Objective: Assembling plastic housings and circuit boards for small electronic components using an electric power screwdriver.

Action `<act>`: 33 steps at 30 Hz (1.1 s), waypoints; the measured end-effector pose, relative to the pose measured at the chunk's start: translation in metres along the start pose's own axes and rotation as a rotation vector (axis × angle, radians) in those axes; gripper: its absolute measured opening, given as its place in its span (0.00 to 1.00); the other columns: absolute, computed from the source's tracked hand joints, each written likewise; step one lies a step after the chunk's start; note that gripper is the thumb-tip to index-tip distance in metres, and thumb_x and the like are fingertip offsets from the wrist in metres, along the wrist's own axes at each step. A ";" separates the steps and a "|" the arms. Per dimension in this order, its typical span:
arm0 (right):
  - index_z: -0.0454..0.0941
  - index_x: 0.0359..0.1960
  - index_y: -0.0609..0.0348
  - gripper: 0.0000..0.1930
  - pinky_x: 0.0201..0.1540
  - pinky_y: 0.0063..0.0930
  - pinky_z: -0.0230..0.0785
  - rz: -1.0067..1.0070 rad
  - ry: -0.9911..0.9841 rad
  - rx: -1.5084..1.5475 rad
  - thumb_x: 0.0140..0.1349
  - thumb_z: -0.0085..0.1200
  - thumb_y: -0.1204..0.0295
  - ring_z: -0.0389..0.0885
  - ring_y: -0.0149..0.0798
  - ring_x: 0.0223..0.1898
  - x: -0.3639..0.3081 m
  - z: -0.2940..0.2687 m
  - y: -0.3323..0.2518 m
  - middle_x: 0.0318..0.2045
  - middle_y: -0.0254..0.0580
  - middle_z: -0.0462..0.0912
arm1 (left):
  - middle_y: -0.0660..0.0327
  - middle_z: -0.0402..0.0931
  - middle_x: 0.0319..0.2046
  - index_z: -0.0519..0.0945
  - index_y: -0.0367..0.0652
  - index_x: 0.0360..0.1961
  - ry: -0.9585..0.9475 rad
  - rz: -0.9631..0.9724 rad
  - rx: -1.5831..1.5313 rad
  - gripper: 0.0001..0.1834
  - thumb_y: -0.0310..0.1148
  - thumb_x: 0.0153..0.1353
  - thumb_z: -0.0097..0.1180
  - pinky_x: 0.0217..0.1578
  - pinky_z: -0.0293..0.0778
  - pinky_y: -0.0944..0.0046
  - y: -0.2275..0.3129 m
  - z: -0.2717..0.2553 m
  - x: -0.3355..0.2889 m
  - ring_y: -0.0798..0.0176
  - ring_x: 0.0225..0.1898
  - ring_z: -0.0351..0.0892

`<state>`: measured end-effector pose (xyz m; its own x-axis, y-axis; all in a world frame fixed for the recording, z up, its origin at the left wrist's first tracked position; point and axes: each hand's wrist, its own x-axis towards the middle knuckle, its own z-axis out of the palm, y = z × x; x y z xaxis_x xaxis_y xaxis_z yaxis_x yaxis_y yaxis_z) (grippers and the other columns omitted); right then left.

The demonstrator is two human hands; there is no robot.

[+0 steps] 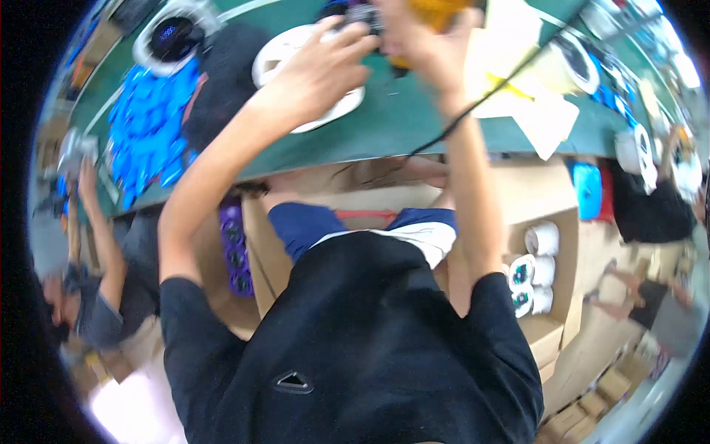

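Both hands are up at the far edge of the green worktop [384, 126]. Left hand [318, 70] spreads its fingers over a small dark part [355, 15], steadying it above the white tray [277, 55]. Right hand [425, 44] grips an orange tool [436, 9], its black cord [473, 107] trailing clear toward the body.

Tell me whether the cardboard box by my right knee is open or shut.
Open: the cardboard box has its flaps spread, and white rolls show standing inside it.

Bright, even light from above. Whole picture blurry, hands [370, 59] most smeared. Glare burns white at lower left and top right. Green desk [399, 126] edge bends. Black corners around round view. Soft shadows only.
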<state>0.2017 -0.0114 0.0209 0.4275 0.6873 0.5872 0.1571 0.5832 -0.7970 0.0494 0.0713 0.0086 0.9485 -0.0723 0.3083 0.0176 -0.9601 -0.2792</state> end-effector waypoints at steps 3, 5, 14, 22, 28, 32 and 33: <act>0.83 0.29 0.60 0.11 0.30 0.24 0.73 -0.092 0.050 -0.086 0.53 0.71 0.67 0.80 0.24 0.26 -0.003 0.012 0.001 0.23 0.34 0.84 | 0.58 0.71 0.55 0.84 0.47 0.29 -0.121 0.011 0.133 0.04 0.32 0.51 0.61 0.70 0.52 0.44 -0.003 0.001 -0.012 0.58 0.65 0.63; 0.81 0.32 0.62 0.12 0.29 0.22 0.70 -0.092 0.045 -0.047 0.52 0.69 0.69 0.75 0.24 0.25 -0.006 0.010 -0.009 0.23 0.31 0.80 | 0.60 0.71 0.49 0.81 0.47 0.33 -0.176 0.055 0.224 0.05 0.32 0.57 0.55 0.71 0.52 0.44 -0.004 0.007 -0.012 0.59 0.63 0.64; 0.79 0.38 0.64 0.13 0.34 0.22 0.69 0.007 0.057 -0.003 0.55 0.66 0.72 0.75 0.26 0.30 -0.026 -0.013 -0.020 0.28 0.34 0.79 | 0.58 0.68 0.44 0.77 0.42 0.38 -0.196 0.076 0.362 0.09 0.35 0.61 0.53 0.64 0.62 0.43 -0.004 0.018 -0.010 0.58 0.56 0.67; 0.82 0.36 0.65 0.11 0.34 0.22 0.72 -0.019 0.121 0.047 0.56 0.68 0.70 0.79 0.25 0.29 -0.035 -0.010 -0.016 0.26 0.35 0.83 | 0.57 0.75 0.46 0.81 0.42 0.36 -0.210 0.150 0.375 0.08 0.32 0.58 0.54 0.61 0.66 0.47 -0.007 0.015 -0.005 0.58 0.57 0.70; 0.81 0.38 0.65 0.13 0.36 0.23 0.71 0.012 0.096 0.001 0.56 0.68 0.71 0.78 0.28 0.31 -0.036 -0.012 -0.020 0.29 0.37 0.82 | 0.60 0.77 0.42 0.84 0.44 0.33 -0.307 0.158 0.300 0.07 0.32 0.57 0.55 0.60 0.66 0.50 -0.007 0.007 0.002 0.58 0.58 0.70; 0.81 0.39 0.65 0.14 0.37 0.23 0.72 0.024 0.089 0.014 0.55 0.68 0.71 0.79 0.28 0.32 -0.037 -0.014 -0.019 0.30 0.38 0.83 | 0.61 0.77 0.41 0.83 0.43 0.37 -0.385 0.185 0.347 0.09 0.32 0.58 0.55 0.58 0.67 0.52 -0.008 0.010 0.002 0.59 0.57 0.70; 0.81 0.39 0.65 0.14 0.37 0.23 0.72 0.021 0.091 0.012 0.55 0.68 0.71 0.79 0.28 0.32 -0.038 -0.016 -0.019 0.30 0.38 0.83 | 0.61 0.77 0.41 0.83 0.43 0.37 -0.383 0.187 0.349 0.09 0.32 0.58 0.55 0.58 0.67 0.52 -0.008 0.008 0.005 0.59 0.57 0.70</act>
<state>0.1967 -0.0550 0.0113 0.5100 0.6574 0.5547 0.1364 0.5749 -0.8068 0.0567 0.0811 0.0057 0.9916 -0.0674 -0.1100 -0.1205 -0.7890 -0.6024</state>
